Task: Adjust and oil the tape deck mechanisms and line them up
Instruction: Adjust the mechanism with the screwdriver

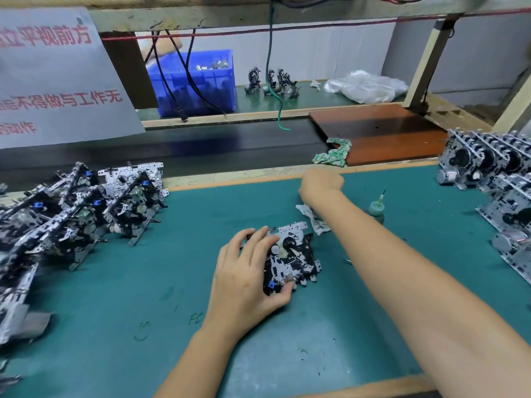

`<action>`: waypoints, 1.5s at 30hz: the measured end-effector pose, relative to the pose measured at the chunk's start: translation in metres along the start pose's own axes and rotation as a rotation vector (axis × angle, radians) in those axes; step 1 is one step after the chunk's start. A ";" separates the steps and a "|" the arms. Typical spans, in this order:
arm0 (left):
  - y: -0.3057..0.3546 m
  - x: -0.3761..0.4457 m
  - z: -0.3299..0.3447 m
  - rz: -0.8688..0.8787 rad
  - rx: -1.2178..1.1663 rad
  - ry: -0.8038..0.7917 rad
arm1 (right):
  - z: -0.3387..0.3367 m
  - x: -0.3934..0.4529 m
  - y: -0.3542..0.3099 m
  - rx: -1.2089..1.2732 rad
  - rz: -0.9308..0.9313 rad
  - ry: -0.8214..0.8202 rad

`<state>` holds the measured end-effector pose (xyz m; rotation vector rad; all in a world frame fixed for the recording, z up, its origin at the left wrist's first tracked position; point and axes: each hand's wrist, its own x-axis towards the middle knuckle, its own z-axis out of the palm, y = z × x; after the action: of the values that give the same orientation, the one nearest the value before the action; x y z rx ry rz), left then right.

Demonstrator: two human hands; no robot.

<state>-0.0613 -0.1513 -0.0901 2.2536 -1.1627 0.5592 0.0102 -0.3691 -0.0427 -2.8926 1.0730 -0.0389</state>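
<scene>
Tape deck mechanism (293, 254) lies flat on the green mat (115, 297), roughly centre of view, metal plate side up w/ a black wheel near its middle. Left hand (247, 277) comes in from 6 o'clock and grips the mech's left edge: fingers curled over the top at its 10 o'clock corner, thumb hooked under the near corner at 7 o'clock by a small blue part.

Right hand (320, 185) is reached out to 1 o'clock of the mech, forearm crossing over the mat from the lower right corner. Hand sits above a white rag (314, 219) that lies just beside the mech's far-right corner. Wrist is bent away from camera, so fingers are hidden; can't tell whether they hold the rag or anything else.

Green oil bottle (376, 209) w/ a thin dark tip stands upright at 2 o'clock of the mech, just right of the forearm.

At 9 o'clock, a row of mechs (86, 214) stands on edge, leaning, packed close together. At 3 o'clock, a second batch (494, 179) w/ round motors showing, stacked along the right edge.

Beyond the mat at 12 o'clock: dark conveyor belt (230, 145), a green-white patterned cloth (334, 153) touching a brown board (382, 133). Further back a blue bin (198, 81), a few upright mechs (271, 81), clear plastic bag (365, 86). Printed sign (57, 81) w/ red characters hangs at 10 o'clock.
</scene>
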 end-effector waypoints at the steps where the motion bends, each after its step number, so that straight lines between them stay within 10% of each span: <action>1: 0.001 0.000 0.000 -0.002 -0.004 -0.007 | 0.005 0.002 0.002 0.021 0.014 -0.016; 7: 0.003 0.000 0.001 -0.025 -0.003 -0.018 | 0.011 0.000 0.004 0.060 -0.032 -0.014; 10: 0.004 -0.001 0.001 -0.023 0.010 -0.012 | -0.002 -0.018 0.002 0.236 -0.189 0.301; 14: 0.005 0.000 0.003 -0.072 0.025 0.033 | -0.024 -0.065 0.007 0.869 -0.443 0.590; 19: 0.004 0.001 0.004 -0.158 0.050 0.080 | -0.015 -0.141 0.036 1.615 -0.427 0.566; 45: 0.001 0.001 0.005 -0.170 -0.018 0.052 | 0.034 -0.186 0.053 1.523 -0.339 0.566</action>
<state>-0.0610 -0.1556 -0.0928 2.2818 -0.9355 0.5344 -0.1642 -0.2863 -0.0808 -1.5598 0.2162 -1.1385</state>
